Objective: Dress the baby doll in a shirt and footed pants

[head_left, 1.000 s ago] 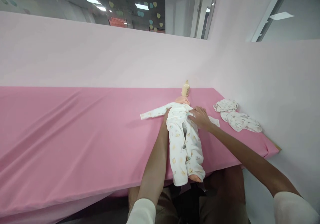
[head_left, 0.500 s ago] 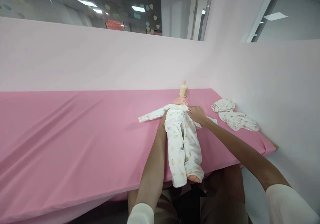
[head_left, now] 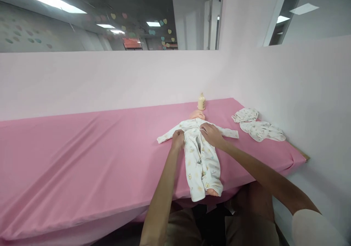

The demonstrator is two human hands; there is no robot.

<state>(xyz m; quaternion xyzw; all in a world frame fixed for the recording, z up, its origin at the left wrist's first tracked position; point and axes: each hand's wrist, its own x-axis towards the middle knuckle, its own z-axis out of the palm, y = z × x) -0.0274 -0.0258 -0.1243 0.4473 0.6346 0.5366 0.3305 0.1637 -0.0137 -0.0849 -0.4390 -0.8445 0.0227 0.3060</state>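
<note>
A baby doll (head_left: 197,114) lies on its back, head toward the wall, in a white printed top (head_left: 195,122) with both sleeves spread outward. Matching baby trousers (head_left: 193,158) cover its legs, and one foot shows at the right trouser cuff. At the left side of the waist, my left hand (head_left: 178,140) is closed on the trousers' waistband. My right hand (head_left: 212,134) pinches the waistband on the other side, its fingertips over the doll's belly.
A cream pump bottle (head_left: 201,102) stands beyond the doll's head near the wall. More printed white baby clothes (head_left: 260,129) lie crumpled at the table's right edge. The pink table cover (head_left: 95,165) has creases on the left.
My left hand, hidden behind the clothing before, now shows at the waist. My right hand has moved inward to the belly, uncovering the right sleeve. The camera view has tilted slightly.
</note>
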